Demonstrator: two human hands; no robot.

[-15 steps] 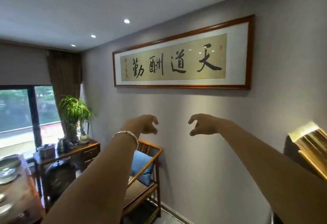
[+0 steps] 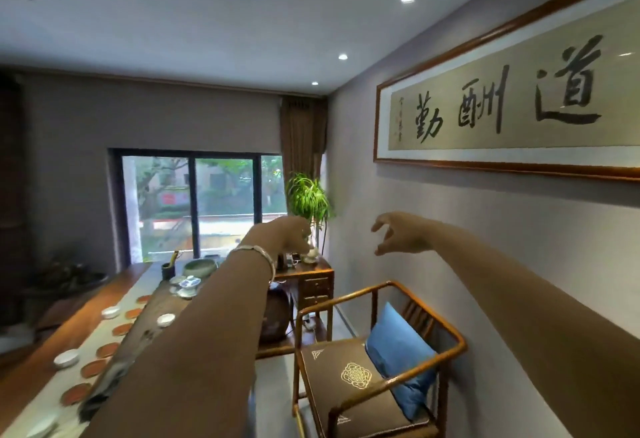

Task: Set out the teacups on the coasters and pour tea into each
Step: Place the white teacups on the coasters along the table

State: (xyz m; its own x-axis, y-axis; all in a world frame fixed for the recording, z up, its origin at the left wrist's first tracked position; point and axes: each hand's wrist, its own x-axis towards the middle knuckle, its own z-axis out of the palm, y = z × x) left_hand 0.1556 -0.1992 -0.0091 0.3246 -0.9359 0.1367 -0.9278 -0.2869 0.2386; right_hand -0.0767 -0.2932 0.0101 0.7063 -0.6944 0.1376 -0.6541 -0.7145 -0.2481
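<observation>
Hands first: we hold both arms out in front of us, up in the air, away from the long wooden table (image 2: 45,365). Our left hand (image 2: 287,235) has a silver bracelet (image 2: 258,254) on the wrist, and its fingers hang down, loosely curled, holding nothing. Our right hand (image 2: 398,233) is near it but apart, with the thumb and fingers bent like a claw and a gap between them; it holds nothing too.

Down on the left, the table has a pale cloth runner. On it we see a row of round reddish-brown coasters (image 2: 109,349). Small white teacups (image 2: 65,358) sit beside the coasters, not on them, as far as we can tell. One more white cup (image 2: 165,320) sits on the dark tea tray (image 2: 152,313) next to the row. At the far end stands a blue and white lidded cup (image 2: 188,283) near a green bowl (image 2: 200,267).

By the grey wall is a wooden chair (image 2: 381,361) with a blue cushion (image 2: 398,351). Above it hangs a long framed picture with big black writing (image 2: 502,105).
</observation>
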